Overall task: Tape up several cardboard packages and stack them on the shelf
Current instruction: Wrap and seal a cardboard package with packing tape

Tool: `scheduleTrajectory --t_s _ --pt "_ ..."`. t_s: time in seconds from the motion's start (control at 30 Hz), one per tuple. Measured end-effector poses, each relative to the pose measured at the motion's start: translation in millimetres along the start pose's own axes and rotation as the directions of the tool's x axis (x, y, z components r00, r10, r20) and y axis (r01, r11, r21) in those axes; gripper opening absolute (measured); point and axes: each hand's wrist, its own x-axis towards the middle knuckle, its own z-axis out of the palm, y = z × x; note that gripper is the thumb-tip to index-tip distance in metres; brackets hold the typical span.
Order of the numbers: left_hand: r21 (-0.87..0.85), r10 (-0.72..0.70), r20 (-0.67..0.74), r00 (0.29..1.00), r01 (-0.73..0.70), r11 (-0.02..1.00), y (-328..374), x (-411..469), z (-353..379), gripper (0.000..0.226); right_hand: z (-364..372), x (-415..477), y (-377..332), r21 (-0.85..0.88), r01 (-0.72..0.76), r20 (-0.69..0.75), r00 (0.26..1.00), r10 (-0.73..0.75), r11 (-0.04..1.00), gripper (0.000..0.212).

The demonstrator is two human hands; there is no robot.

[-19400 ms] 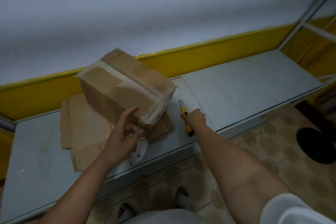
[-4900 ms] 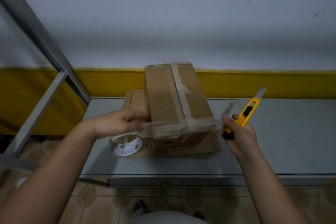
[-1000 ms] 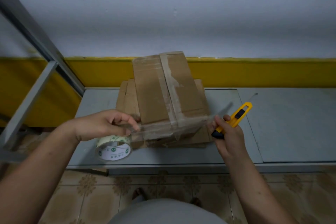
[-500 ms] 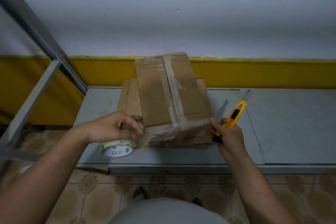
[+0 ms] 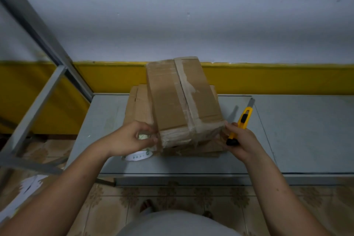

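Note:
A brown cardboard box (image 5: pixel 178 99) stands on a pile of flattened cardboard (image 5: pixel 137 105) on the grey shelf (image 5: pixel 306 136). One tape strip runs along its top seam, and a clear strip wraps its near end. My left hand (image 5: pixel 132 140) pinches the tape at the box's near left corner. The tape roll (image 5: pixel 138 154) hangs just under that hand, mostly hidden. My right hand (image 5: pixel 238 140) grips a yellow utility knife (image 5: pixel 240 122), blade out and pointing away, with its fingers pressed on the box's near right corner.
A grey metal shelf post and brace (image 5: pixel 38 74) rise at the left. A yellow wall band (image 5: pixel 277 78) runs behind the shelf. The patterned tile floor (image 5: pixel 172 195) lies below the shelf's front edge, with white paper (image 5: pixel 26 188) at the lower left.
The tape strip that was stretched in front of the box now lies pressed against its near end. Both hands have closed in on the box's near corners.

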Motion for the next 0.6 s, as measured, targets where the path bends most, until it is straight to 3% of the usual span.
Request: scheduleTrajectory --t_s 0.2,0.3,0.43,0.47,0.53,0.6 --pt "0.075 -0.050 -0.054 0.997 0.054 0.996 17 31 37 0.023 8 32 -46 -0.029 0.055 -0.088 0.994 -0.058 0.998 0.018" --pt "0.013 -0.080 -0.078 0.994 0.081 0.997 30 43 57 0.035 7 46 -64 -0.085 0.060 -0.100 0.993 -0.069 0.995 0.013" --pt "-0.051 -0.086 -0.135 0.987 0.080 0.995 43 51 78 0.041 -4 51 -74 -0.146 0.168 -0.137 0.973 -0.188 0.975 0.034" --pt "-0.062 -0.093 -0.153 0.984 0.084 0.995 45 51 84 0.041 -7 46 -74 -0.197 0.228 -0.187 0.946 -0.265 0.953 0.036" --pt "-0.099 -0.111 -0.178 0.978 0.094 0.991 48 51 93 0.040 -15 28 -75 -0.419 0.349 -0.300 0.818 -0.491 0.838 0.034" --pt "-0.128 -0.128 -0.187 0.974 0.105 0.986 48 51 98 0.034 -17 2 -74 -0.610 0.447 -0.250 0.675 -0.694 0.654 0.035"
